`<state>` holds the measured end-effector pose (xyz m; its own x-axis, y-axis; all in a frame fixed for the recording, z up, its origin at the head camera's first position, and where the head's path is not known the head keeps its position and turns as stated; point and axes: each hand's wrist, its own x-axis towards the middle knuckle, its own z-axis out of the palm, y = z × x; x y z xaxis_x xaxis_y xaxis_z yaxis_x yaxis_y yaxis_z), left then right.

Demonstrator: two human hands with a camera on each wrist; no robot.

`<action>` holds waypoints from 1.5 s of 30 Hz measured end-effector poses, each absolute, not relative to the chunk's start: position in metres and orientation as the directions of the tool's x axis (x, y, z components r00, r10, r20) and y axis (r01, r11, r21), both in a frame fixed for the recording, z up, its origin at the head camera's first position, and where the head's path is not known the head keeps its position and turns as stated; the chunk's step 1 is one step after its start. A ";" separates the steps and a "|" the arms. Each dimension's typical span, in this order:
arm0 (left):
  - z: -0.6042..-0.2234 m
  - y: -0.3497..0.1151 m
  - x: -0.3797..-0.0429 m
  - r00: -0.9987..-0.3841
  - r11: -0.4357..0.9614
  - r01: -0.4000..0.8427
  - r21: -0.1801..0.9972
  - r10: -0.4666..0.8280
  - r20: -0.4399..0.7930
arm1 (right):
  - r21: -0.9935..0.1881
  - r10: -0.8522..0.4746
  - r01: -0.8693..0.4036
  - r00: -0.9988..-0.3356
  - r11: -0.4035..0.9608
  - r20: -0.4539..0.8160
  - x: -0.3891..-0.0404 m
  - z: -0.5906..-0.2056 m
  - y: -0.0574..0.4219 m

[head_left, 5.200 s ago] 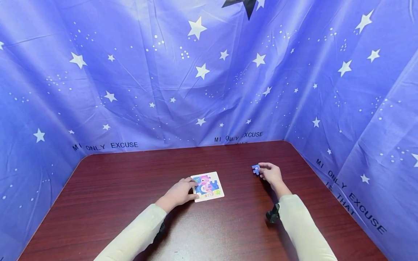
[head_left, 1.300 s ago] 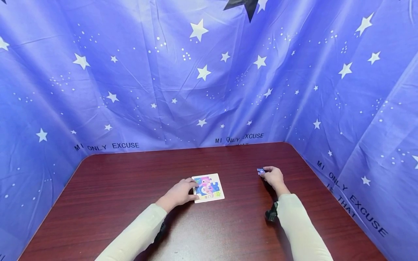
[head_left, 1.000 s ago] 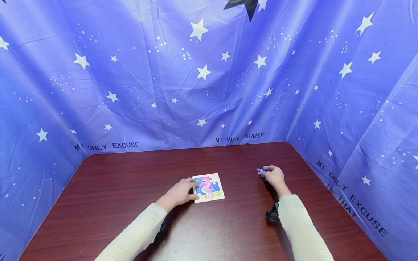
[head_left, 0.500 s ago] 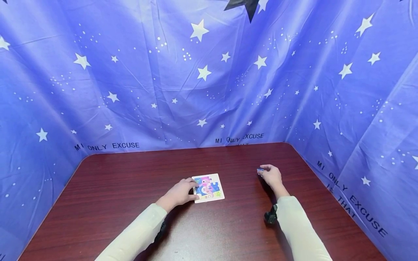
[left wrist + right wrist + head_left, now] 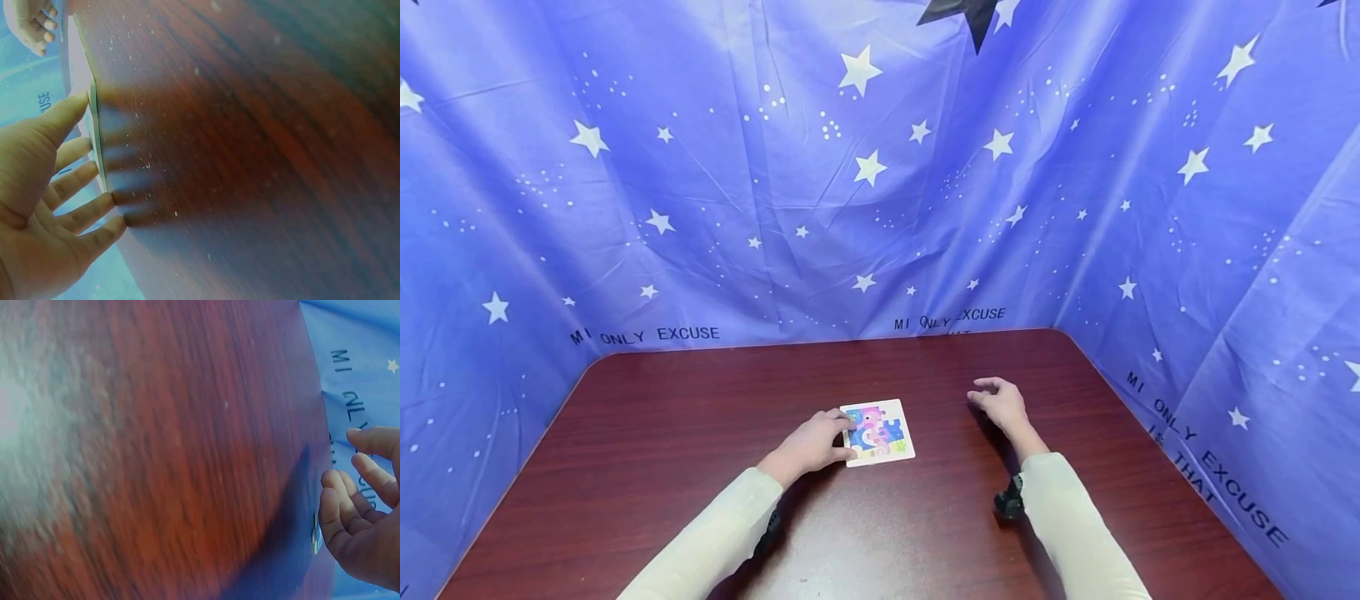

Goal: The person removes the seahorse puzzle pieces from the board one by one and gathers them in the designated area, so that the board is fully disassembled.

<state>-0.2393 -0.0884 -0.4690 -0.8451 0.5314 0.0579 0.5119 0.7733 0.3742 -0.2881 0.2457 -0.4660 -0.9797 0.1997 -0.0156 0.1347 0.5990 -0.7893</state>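
We see the puzzle flat on the table, lower middle of the head frame. The left hand touches its left edge with straight, spread fingers. The right hand, right of centre, has loosely bent fingers, released; beside them we spot a half-hidden piece at its wrist view's lower right.

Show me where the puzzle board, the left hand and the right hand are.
Puzzle board (image 5: 892, 409), head view: bare pale part near its far right corner.
Left hand (image 5: 809, 442), head view: back of the hand.
Right hand (image 5: 1003, 406), head view: back of the hand.
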 end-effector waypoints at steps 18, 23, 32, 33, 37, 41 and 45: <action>-0.469 -0.086 -0.242 -0.841 0.769 0.521 0.370 0.537 0.070 | -0.797 0.056 0.027 -0.998 0.603 0.008 -0.288 -0.466 0.210; -0.470 -0.086 -0.241 -0.842 0.769 0.516 0.376 0.536 0.061 | -0.798 0.036 0.019 -0.999 0.602 0.004 -0.288 -0.468 0.206; -0.471 -0.087 -0.241 -0.844 0.770 0.515 0.376 0.533 0.064 | -0.793 -0.015 -0.010 -1.000 0.609 0.001 -0.288 -0.469 0.195; -0.471 -0.087 -0.241 -0.844 0.771 0.515 0.375 0.533 0.064 | -0.789 -0.019 -0.011 -1.000 0.614 -0.001 -0.288 -0.469 0.194; -0.472 -0.087 -0.240 -0.846 0.775 0.513 0.369 0.531 0.059 | -0.785 -0.034 -0.009 -0.999 0.619 -0.015 -0.287 -0.469 0.190; -0.471 -0.088 -0.241 -0.846 0.773 0.511 0.375 0.529 0.062 | -0.790 -0.042 -0.013 -0.999 0.612 -0.016 -0.286 -0.468 0.184; -0.470 -0.088 -0.240 -0.848 0.774 0.507 0.379 0.526 0.061 | -0.789 -0.055 -0.027 -0.998 0.614 -0.009 -0.285 -0.465 0.179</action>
<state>-0.2405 -0.0881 -0.4695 -0.8483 0.5261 0.0606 0.5071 0.7740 0.3791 -0.2845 0.1788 -0.4654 -0.9985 -0.0548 -0.0089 -0.0267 0.6141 -0.7888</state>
